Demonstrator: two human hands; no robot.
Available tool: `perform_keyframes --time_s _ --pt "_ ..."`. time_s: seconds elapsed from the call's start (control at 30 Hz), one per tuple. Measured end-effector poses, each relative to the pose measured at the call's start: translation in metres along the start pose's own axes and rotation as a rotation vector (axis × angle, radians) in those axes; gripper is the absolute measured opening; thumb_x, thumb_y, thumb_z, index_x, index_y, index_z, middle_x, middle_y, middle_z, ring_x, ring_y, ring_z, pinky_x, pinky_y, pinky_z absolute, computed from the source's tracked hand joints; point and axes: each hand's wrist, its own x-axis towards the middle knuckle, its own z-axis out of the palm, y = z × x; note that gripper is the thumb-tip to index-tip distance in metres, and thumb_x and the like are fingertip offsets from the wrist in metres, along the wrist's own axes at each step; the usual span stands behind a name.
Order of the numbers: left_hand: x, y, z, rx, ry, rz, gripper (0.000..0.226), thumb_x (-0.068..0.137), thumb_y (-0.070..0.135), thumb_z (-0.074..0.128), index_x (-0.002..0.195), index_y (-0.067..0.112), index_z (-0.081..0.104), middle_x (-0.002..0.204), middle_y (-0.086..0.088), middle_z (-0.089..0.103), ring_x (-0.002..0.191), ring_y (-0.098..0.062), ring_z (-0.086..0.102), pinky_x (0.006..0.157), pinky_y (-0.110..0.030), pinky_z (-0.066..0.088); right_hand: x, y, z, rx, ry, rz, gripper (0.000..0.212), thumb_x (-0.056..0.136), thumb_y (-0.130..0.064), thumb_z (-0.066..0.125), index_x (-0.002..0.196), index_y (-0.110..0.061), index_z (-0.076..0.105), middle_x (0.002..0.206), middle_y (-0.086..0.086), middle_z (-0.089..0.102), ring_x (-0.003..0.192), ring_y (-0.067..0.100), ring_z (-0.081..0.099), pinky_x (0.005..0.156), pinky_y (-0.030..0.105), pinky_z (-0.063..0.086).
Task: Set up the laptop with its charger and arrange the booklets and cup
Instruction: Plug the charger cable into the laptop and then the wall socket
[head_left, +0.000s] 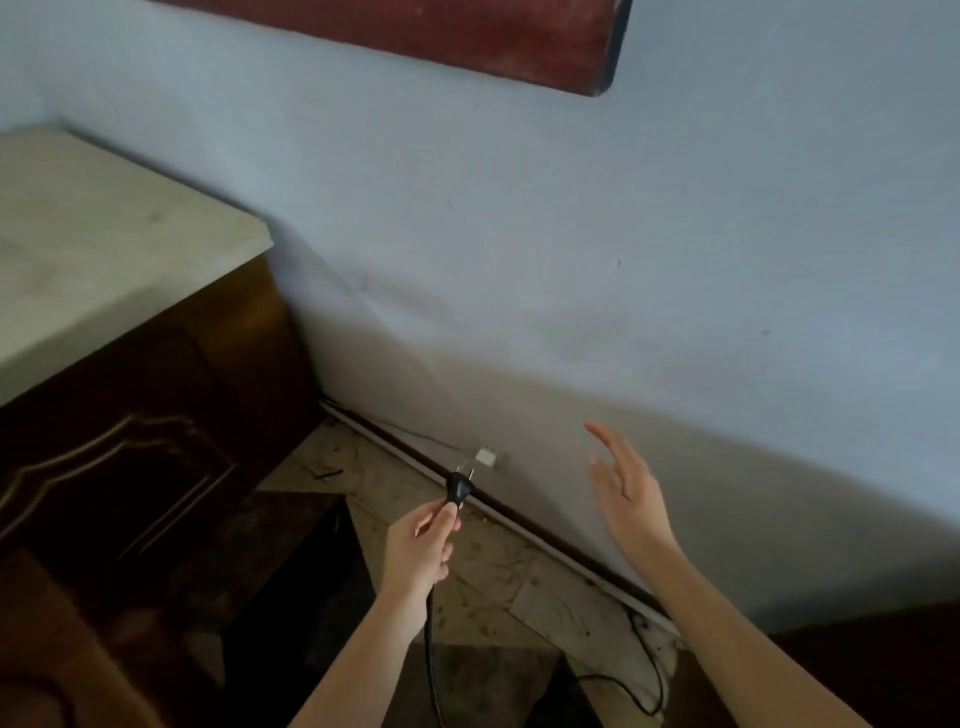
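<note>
Our left hand (422, 545) pinches the black plug (460, 488) by its body, prongs aimed at the white wall socket (486, 458) just beyond, low on the wall (571, 249). Its cord (430, 639) trails under our wrist. Our right hand (626, 486) hovers empty, fingers spread, beside it.

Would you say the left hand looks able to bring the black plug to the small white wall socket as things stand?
Probably yes: the left hand holds the black plug with its prongs aimed at the small white wall socket, and nothing lies between.
</note>
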Motion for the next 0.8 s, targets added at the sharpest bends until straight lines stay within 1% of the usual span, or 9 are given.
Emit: perform_keyframes --time_s 0.07,0.17,0.3,0.37,0.47,0.53,0.6,0.63,0.8 --pt "0.033 -0.013 0.014 0.021 0.023 -0.009 0.008 0.089 0.017 0.06 0.092 0.017 0.068 0.072 -0.002 0.061 0.046 -0.005 0.042 0.036 -0.015 0.029 0.023 0.027 -0.001 -0.175 -0.053 -0.103 0.037 0.098 -0.04 0.037 0.134 -0.051 0.034 0.136 -0.026 0.037 0.127 -0.004 0.03 0.102 0.026 0.029" --pt "0.084 -0.042 0.03 0.094 0.067 -0.029 0.008 0.089 0.019 0.06 0.092 0.019 0.068 0.061 -0.001 0.055 0.046 -0.008 0.043 0.039 -0.018 0.032 0.057 0.066 0.009 -0.384 -0.143 -0.221 0.045 0.098 -0.041 0.036 0.143 -0.037 0.032 0.152 -0.016 0.029 0.142 0.002 0.017 0.113 0.028 0.022" --pt "0.156 -0.09 0.045 0.179 0.056 -0.039 0.019 0.092 0.019 0.057 0.104 0.008 0.066 0.06 -0.003 0.055 0.049 -0.012 0.048 0.043 -0.022 0.037 0.096 0.115 0.045 -0.72 -0.166 -0.412 0.052 0.095 -0.042 0.027 0.142 -0.024 0.041 0.153 -0.002 0.034 0.144 0.021 0.025 0.118 0.044 0.013" --pt "0.185 -0.121 0.051 0.16 0.054 -0.063 0.02 0.092 0.019 0.057 0.106 0.006 0.065 0.064 -0.006 0.058 0.046 -0.011 0.05 0.041 -0.022 0.038 0.111 0.146 0.065 -0.846 -0.114 -0.411 0.056 0.093 -0.046 0.025 0.143 -0.025 0.04 0.155 0.0 0.031 0.146 0.026 0.021 0.117 0.051 0.009" --pt "0.218 -0.16 0.061 0.065 -0.005 -0.156 0.018 0.09 0.019 0.06 0.098 0.003 0.064 0.059 -0.007 0.058 0.034 -0.009 0.051 0.035 -0.017 0.038 0.128 0.186 0.087 -0.973 0.026 -0.457 0.058 0.092 -0.051 0.026 0.143 -0.026 0.038 0.155 0.004 0.031 0.146 0.029 0.015 0.114 0.055 0.011" --pt "0.243 -0.186 0.066 -0.017 -0.041 -0.18 0.012 0.089 0.017 0.062 0.088 0.005 0.064 0.054 -0.004 0.058 0.038 -0.011 0.054 0.037 -0.019 0.042 0.144 0.214 0.108 -1.07 0.044 -0.582 0.061 0.087 -0.049 0.044 0.143 -0.027 0.035 0.155 0.007 0.031 0.145 0.03 0.015 0.112 0.059 0.013" --pt "0.263 -0.211 0.066 -0.069 -0.055 -0.184 0.011 0.087 0.015 0.064 0.079 0.007 0.063 0.058 -0.005 0.056 0.044 -0.012 0.055 0.042 -0.02 0.045 0.154 0.237 0.13 -1.124 0.027 -0.709 0.079 0.074 -0.044 0.072 0.143 -0.025 0.038 0.155 0.009 0.03 0.144 0.032 0.017 0.11 0.062 0.012" --pt "0.273 -0.223 0.065 -0.078 -0.06 -0.181 0.011 0.087 0.016 0.065 0.078 0.009 0.064 0.06 -0.006 0.056 0.046 -0.012 0.055 0.043 -0.02 0.047 0.158 0.246 0.142 -1.148 0.01 -0.763 0.087 0.067 -0.042 0.079 0.143 -0.024 0.039 0.155 0.009 0.029 0.143 0.033 0.018 0.11 0.063 0.01" --pt "0.324 -0.254 0.065 -0.095 -0.117 -0.144 0.011 0.087 0.02 0.065 0.087 0.009 0.064 0.058 -0.002 0.055 0.045 -0.008 0.054 0.045 -0.019 0.047 0.191 0.281 0.182 -1.239 -0.007 -0.938 0.092 0.063 -0.038 0.082 0.144 -0.023 0.04 0.155 0.01 0.029 0.144 0.031 0.018 0.113 0.059 0.002"
